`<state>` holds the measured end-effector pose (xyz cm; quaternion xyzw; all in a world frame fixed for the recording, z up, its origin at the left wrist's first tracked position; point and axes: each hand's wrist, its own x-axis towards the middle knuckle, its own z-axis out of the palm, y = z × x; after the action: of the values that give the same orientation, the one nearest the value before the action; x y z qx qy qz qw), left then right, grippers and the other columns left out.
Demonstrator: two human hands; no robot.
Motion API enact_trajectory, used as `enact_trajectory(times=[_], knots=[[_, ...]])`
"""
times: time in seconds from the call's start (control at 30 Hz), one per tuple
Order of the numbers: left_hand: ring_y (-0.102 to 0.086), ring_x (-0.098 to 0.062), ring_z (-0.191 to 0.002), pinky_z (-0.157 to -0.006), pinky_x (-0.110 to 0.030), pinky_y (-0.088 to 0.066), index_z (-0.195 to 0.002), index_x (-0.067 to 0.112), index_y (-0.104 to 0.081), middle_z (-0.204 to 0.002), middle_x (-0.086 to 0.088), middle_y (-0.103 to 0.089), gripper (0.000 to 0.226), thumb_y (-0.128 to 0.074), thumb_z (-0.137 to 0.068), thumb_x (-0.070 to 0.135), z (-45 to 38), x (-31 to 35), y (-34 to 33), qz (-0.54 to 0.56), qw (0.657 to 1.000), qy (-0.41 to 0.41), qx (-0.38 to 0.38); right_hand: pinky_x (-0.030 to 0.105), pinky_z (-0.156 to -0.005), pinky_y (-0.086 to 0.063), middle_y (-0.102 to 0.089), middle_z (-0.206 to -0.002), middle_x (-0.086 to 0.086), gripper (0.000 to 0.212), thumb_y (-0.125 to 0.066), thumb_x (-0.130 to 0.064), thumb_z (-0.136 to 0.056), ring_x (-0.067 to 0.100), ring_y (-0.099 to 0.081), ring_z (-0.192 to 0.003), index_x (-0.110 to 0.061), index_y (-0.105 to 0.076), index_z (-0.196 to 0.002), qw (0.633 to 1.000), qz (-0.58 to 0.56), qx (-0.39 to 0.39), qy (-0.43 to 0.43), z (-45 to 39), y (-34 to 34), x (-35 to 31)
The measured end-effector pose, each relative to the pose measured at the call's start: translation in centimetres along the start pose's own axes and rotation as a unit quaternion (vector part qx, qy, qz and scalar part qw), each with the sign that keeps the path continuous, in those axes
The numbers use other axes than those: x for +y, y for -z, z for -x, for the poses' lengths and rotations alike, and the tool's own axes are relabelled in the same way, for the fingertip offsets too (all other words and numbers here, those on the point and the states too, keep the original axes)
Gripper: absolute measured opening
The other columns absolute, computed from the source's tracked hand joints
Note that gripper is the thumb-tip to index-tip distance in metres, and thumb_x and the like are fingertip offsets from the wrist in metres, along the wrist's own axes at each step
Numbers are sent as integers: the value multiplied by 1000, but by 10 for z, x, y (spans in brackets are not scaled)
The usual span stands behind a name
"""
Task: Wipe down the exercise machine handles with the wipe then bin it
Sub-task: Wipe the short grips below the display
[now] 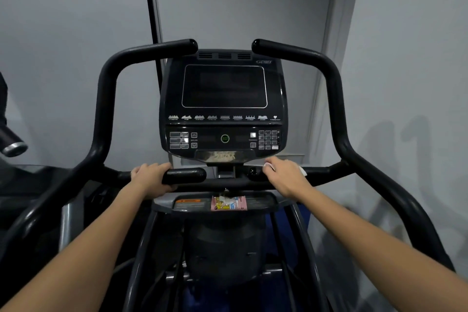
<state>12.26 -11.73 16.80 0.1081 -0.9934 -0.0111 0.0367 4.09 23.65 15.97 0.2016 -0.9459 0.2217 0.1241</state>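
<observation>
I face a black exercise machine with a dark console. My left hand grips the short left inner handle below the console. My right hand is wrapped over the short right inner handle, holding a white wipe against it; bits of the wipe show at the fingertips and behind the knuckles. Two tall curved outer handles rise on either side, the left outer handle and the right outer handle; neither hand touches them.
A pink wipe packet lies in the tray under the handles. Another machine's part juts in at the left edge. A grey wall stands close behind the console, with a dark vertical pole at upper left. No bin is in view.
</observation>
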Motion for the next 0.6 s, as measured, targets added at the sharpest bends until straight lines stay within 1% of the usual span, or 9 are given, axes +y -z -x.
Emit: enact_trajectory(times=[0.07, 0.13, 0.23, 0.33, 0.37, 0.47, 0.5, 0.57, 0.6], knots=[[-53, -28, -122, -107, -45, -35, -121, 33, -56, -124, 5, -64, 38, -69, -91, 52, -1, -1, -1, 7, 1000, -2, 0, 42, -81, -48, -68, -98, 4, 28, -37, -39, -101, 24, -63, -90, -26, -40, -126, 998, -42, -53, 1, 2, 10, 3], [-54, -27, -121, -106, -44, -35, -120, 33, -56, -121, 5, -64, 37, -69, -91, 52, -2, -2, 0, 10, 1000, -3, -3, 38, -73, -48, -65, -96, 0, 20, -44, -31, -99, 19, -63, -83, -26, -40, -118, 995, -41, -88, 10, 4, 20, 9], [-53, -26, -122, -107, -44, -35, -122, 34, -55, -120, 5, -63, 37, -68, -92, 52, -2, -1, 2, 6, 1000, -9, -8, 30, -68, -50, -67, -88, -5, 12, -51, -22, -95, 13, -65, -78, -25, -57, -105, 996, -70, -46, -8, 3, 27, 16], [-53, -27, -124, -109, -44, -34, -123, 34, -55, -121, 5, -64, 38, -67, -92, 52, -3, -2, 2, 5, 1000, -11, -9, 24, -74, -45, -70, -91, -9, 15, -57, -27, -98, 12, -64, -87, -23, -71, -100, 994, -103, 9, -48, -5, 28, 18], [-53, -27, -124, -109, -45, -35, -124, 34, -54, -121, 5, -64, 39, -67, -92, 53, -3, -2, 1, 4, 1000, -14, -9, 24, -74, -44, -70, -89, -8, 18, -56, -30, -101, 13, -64, -87, -21, -71, -99, 993, -101, 14, -56, -6, 26, 15], [-53, -27, -123, -107, -45, -35, -123, 33, -53, -122, 5, -64, 39, -66, -93, 54, -5, -4, 1, -3, 1000, -27, -11, 24, -62, -42, -66, -79, -2, 31, -43, -32, -106, 19, -62, -80, -18, -69, -98, 991, -102, 34, -82, -6, 7, -5], [-54, -26, -123, -107, -45, -36, -123, 32, -53, -122, 5, -64, 39, -66, -93, 54, -6, -5, 1, -5, 999, -33, -11, 27, -67, -44, -67, -85, 0, 31, -40, -32, -106, 19, -61, -87, -19, -68, -103, 991, -98, 41, -81, -4, 0, -14], [-56, -25, -122, -107, -45, -36, -122, 32, -53, -121, 6, -65, 38, -67, -93, 53, -8, -8, 1, -3, 999, -46, -11, 34, -86, -46, -65, -105, -1, 33, -36, -31, -105, 15, -53, -104, -24, -64, -122, 994, -82, 33, -60, 2, -12, -29], [-57, -24, -121, -106, -45, -36, -121, 32, -54, -120, 6, -65, 38, -68, -93, 53, -10, -9, 1, 0, 999, -52, -14, 36, -91, -45, -63, -108, -3, 34, -35, -31, -106, 13, -53, -105, -26, -62, -128, 994, -88, 35, -50, 4, -14, -33]])
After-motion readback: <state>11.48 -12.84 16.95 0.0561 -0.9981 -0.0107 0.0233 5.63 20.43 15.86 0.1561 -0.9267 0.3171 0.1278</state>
